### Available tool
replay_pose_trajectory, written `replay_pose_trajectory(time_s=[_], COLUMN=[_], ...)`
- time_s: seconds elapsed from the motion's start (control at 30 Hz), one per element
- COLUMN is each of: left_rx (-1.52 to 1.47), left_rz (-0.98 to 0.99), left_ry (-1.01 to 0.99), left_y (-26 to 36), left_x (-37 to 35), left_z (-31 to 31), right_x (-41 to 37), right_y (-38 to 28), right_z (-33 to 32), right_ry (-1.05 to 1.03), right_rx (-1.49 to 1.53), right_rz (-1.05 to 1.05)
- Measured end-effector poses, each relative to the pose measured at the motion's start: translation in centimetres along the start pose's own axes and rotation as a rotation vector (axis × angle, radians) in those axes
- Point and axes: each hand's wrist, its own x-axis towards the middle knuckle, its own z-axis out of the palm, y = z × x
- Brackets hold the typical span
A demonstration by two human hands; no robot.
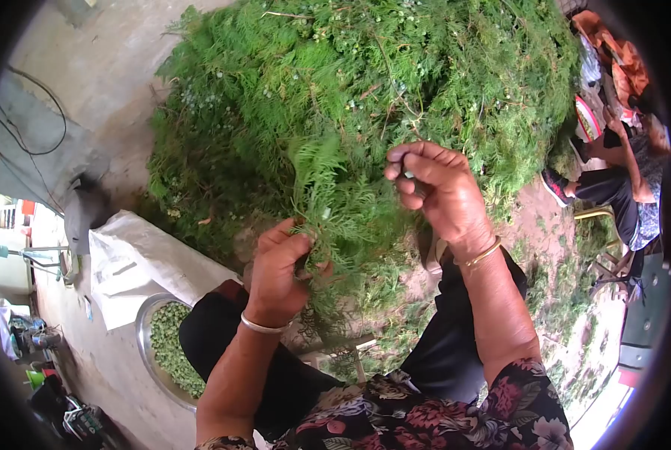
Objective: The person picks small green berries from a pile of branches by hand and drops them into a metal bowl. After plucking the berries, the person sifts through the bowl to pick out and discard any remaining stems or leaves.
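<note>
My left hand (279, 270) is closed round the stem of a feathery green conifer sprig (324, 187), whose fronds stand up and spread to the right. Small pale cones show among its leaves. To the right and a little higher, my right hand (440, 184) is pinched, apart from the sprig. A small pale-green cone (408, 174) shows between its fingers, partly hidden. Just beyond both hands rises a large heap of cut conifer branches (365, 82), dotted with bluish-green cones.
A metal basin (142, 330) of picked green cones stands left of my knee, beside a white sack (148, 251). Loose sprigs (561, 322) litter the floor at right. Another person (613, 187) sits at the far right. Black cables (50, 97) hang at upper left.
</note>
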Motion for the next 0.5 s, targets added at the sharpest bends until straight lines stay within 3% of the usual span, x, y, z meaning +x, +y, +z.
replay_pose_trajectory(time_s=[0.07, 0.17, 0.23, 0.27, 0.3, 0.4, 0.43, 0.5], left_rx=[0.028, -0.012, 0.036, 0.082, 0.084, 0.076, 0.125, 0.174], left_rz=[-0.040, -0.035, -0.049, -0.062, -0.064, -0.059, -0.019, 0.019], left_ry=[-0.101, -0.080, -0.101, -0.122, -0.120, -0.148, -0.214, -0.280], left_y=[-0.2, -0.7, -0.5, -0.4, -0.5, -1.0, -1.3, -1.5], left_x=[0.1, 0.1, 0.1, 0.1, 0.1, 0.2, 0.5, 0.5], left_z=[-0.1, 0.1, 0.4, 0.5, 0.6, 0.7, 0.1, 0.0], right_x=[-0.1, -0.2, -0.8, -0.5, -0.6, -0.8, -0.8, -0.8], right_y=[0.7, 1.3, 1.0, 2.6, 2.6, 2.5, 2.5, 2.9], right_z=[1.3, 1.9, 2.5, 2.6, 2.8, 3.1, 3.1, 2.9], right_ry=[0.033, 0.002, -0.068, -0.092, -0.091, -0.165, -0.165, -0.143], right_rx=[-0.027, -0.125, -0.433, -0.518, -0.515, -0.716, -0.715, -0.537], right_rz=[-0.005, -0.065, 0.047, -0.178, -0.177, -0.067, -0.066, 0.153])
